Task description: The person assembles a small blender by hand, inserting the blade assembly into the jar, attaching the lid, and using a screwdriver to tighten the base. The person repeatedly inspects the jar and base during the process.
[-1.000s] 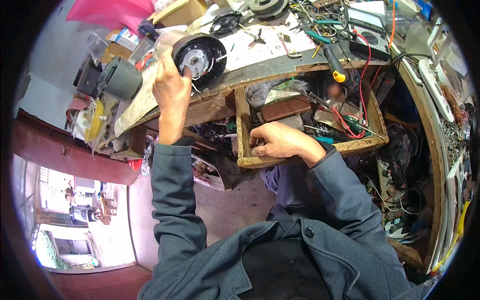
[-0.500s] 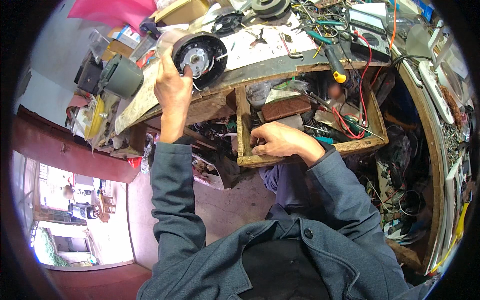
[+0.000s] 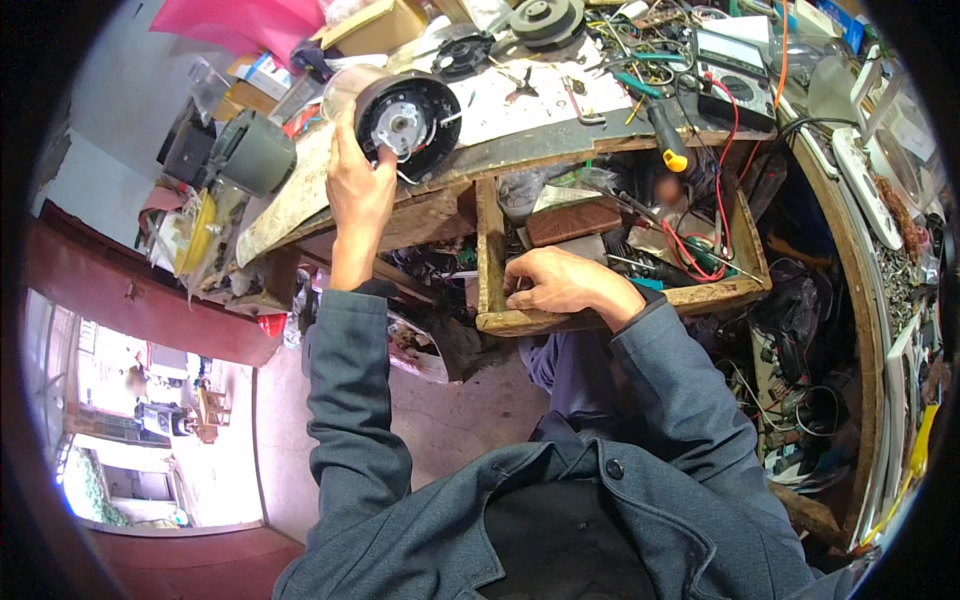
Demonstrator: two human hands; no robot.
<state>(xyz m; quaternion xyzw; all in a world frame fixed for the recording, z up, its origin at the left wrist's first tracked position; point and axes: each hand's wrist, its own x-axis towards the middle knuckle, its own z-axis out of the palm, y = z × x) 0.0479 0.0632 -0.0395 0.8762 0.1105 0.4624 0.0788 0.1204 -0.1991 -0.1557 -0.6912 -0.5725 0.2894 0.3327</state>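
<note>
A round, dark appliance housing (image 3: pixel 432 112) with its underside toward me shows a silvery motor part and thin wires inside. My left hand (image 3: pixel 358 195) is closed on its near-left rim, thumb at the open underside. Behind it a translucent rounded part partly shows. My right hand (image 3: pixel 570 284) is down in the front left corner of the wooden drawer (image 3: pixel 487 245), fingers curled together. Whatever they may hold is hidden. Just beyond that hand lies a brown brick-like block (image 3: pixel 574 220), among screwdrivers, red wires (image 3: pixel 690 258) and other small parts in the drawer.
On the bench stand a multimeter (image 3: pixel 735 88) with red and black leads, a yellow-and-black-handled screwdriver (image 3: pixel 667 140) overhanging the edge, and a dark round part (image 3: pixel 547 22). A grey pot-shaped housing (image 3: pixel 252 152) is at the left. Clutter fills the right-hand shelf.
The view has shifted slightly, and my left hand with the housing appears a little farther right and lower. My right hand stays in the drawer corner with its fingers curled.
</note>
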